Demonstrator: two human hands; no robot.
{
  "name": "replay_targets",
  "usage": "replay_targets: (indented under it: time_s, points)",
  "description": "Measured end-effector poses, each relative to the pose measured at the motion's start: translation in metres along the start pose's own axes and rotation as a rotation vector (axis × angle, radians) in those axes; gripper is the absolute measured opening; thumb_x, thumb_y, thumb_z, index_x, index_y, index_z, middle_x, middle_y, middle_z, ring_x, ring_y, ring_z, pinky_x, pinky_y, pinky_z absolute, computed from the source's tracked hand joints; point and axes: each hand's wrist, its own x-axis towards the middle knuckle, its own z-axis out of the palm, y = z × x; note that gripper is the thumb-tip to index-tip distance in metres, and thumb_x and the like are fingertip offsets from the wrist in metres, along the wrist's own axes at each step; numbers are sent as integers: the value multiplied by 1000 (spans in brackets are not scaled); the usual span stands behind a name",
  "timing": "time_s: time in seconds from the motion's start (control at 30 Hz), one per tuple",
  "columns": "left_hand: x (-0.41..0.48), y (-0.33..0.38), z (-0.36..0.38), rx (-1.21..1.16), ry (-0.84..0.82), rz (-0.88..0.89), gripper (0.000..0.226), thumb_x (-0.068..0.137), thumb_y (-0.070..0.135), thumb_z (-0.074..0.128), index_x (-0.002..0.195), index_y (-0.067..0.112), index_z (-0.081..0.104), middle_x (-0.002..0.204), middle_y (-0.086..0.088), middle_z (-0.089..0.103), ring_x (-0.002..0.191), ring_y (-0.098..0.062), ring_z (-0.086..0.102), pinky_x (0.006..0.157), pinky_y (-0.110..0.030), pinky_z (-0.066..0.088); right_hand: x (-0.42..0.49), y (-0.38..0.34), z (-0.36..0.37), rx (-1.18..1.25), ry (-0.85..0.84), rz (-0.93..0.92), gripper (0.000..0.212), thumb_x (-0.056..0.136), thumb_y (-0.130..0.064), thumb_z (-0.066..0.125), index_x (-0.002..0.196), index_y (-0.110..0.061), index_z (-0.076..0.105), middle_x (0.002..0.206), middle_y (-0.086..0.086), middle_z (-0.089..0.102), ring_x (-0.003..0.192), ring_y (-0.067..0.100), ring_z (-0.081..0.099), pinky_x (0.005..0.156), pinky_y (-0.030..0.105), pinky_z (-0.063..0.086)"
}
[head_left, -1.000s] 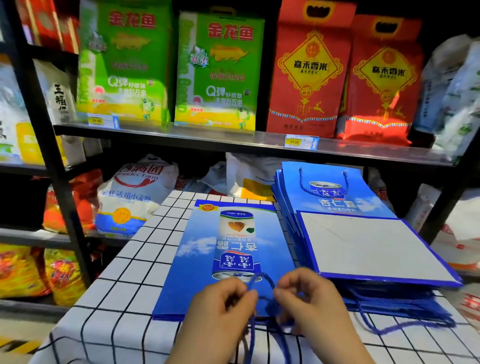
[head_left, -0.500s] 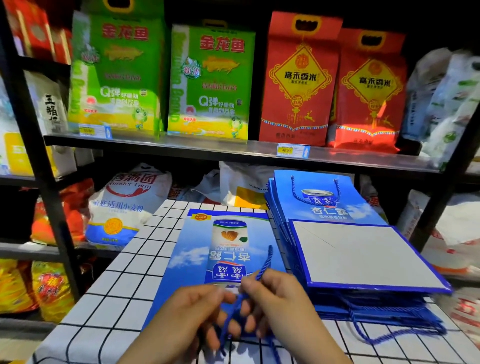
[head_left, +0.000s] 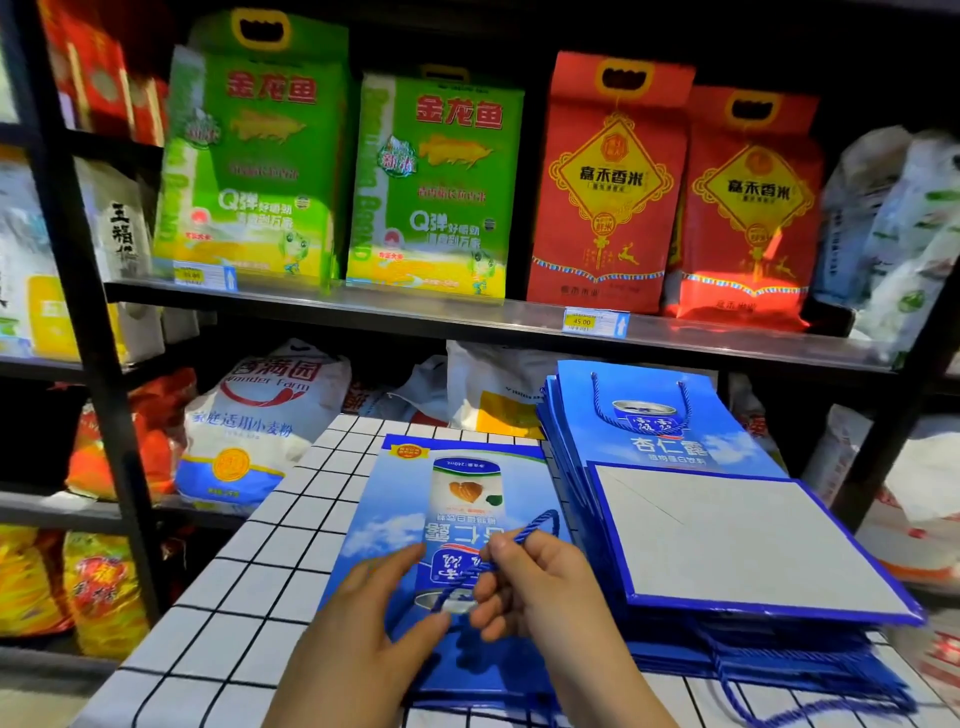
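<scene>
Now your right hand (head_left: 540, 584) pinches the blue cord (head_left: 543, 521) above the flat bag (head_left: 387, 512); your left hand (head_left: 371, 616) rests on that bag, fingers loosely straight.

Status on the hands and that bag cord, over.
Right hand pinches blue cord. Left hand open on the bag. Stack of bags close beside.

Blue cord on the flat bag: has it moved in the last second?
Yes. Pinched by the right hand, the blue cord now reaches farther up the flat bag, toward the shelf.
</scene>
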Motion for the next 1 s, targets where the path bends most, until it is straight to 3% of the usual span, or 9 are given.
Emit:
replay_targets:
  time_s: [0.1,0.2,0.3,0.37,0.47,0.57,0.7,0.87,1.0]
  points:
    - [1,-1,4,5,-116,-22,24,85,26,63,70,45,62,74,20,64,49,-3,54,60,-15,46,2,0,2,12,-12,22,18,94,-13,48,80,-3,54,48,4,58,36,14,52,35,20,42]
    - [0,-4,0,-112,-86,-90,26,85,17,62,61,27,66,58,6,66,36,-8,49,46,-17,44,2,3,1,-27,25,-10,14,91,-16,54,101,-6,53,54,6,61,38,16,53,35,21,41]
    - [1,-6,-7,-188,66,-79,21,81,9,67,65,24,66,48,-1,61,32,-3,46,41,-10,38,-1,13,2,-125,162,-134,44,85,-14,63,117,-30,38,59,6,65,40,19,55,37,23,40]
    - [2,-7,-9,-223,110,-62,18,77,3,70,71,18,61,43,-3,54,31,-4,45,40,-10,37,-4,16,6,-169,171,-174,42,84,-13,64,109,-35,38,57,5,63,38,18,54,36,22,39]
    - [4,-10,-9,-289,148,-72,22,76,2,70,73,10,49,40,-5,51,29,-10,42,36,-15,37,-2,22,8,-182,146,-170,18,85,-13,62,87,-21,46,45,5,55,35,20,49,34,19,34]
    - [7,-14,-8,-336,129,-84,24,78,1,67,74,8,45,41,-4,52,31,-11,43,37,-17,39,-1,23,11,-220,-10,-132,7,88,-10,56,84,-15,54,45,3,52,33,20,46,33,18,32]
    - [7,-18,-6,-296,6,-32,23,85,-7,55,84,15,49,52,1,57,45,-8,52,53,-23,45,1,25,21,-315,-306,-54,26,94,-14,48,102,-37,57,56,2,58,33,16,49,33,20,34]
    - [6,-11,-21,-508,-37,-85,43,78,-13,60,100,25,55,52,-6,62,45,-10,56,45,-18,44,3,20,23,-303,-326,-124,18,87,-8,57,84,-24,66,56,-1,59,35,12,51,34,19,35]
    - [4,-9,-24,-606,34,-129,41,78,-8,63,97,28,59,51,-10,63,40,-11,54,40,-18,45,4,17,27,-301,-345,-148,20,83,0,61,75,-19,62,50,-6,59,38,8,50,38,18,36]
